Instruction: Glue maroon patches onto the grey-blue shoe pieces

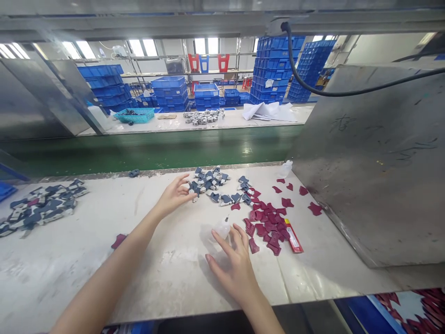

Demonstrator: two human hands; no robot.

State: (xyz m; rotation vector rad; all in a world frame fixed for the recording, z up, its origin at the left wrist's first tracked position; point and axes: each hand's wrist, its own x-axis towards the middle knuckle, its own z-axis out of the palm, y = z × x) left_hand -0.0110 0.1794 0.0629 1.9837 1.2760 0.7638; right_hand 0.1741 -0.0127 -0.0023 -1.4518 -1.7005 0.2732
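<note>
My left hand [176, 194] reaches to the left edge of a pile of dark blue-grey and white plastic parts [208, 178]. Its fingers are apart, with the fingertips close to the nearest pieces; whether they touch one I cannot tell. Beside my right hand [233, 260] is a small translucent white bottle [221, 229] with a thin needle tip. The fingers of that hand are spread, the index fingertip at the bottle and the thumb well away from it. Dark red flat pieces [269, 225] lie heaped to the right of this hand.
More blue-grey parts [45, 204] lie at the left. A red and yellow packet [294, 236] borders the red heap. On the right stands a metal panel [375, 162]. Past the green belt [156, 148] are a teal basket [135, 115] and stacked blue crates [274, 69]. A black cable [333, 93] hangs overhead.
</note>
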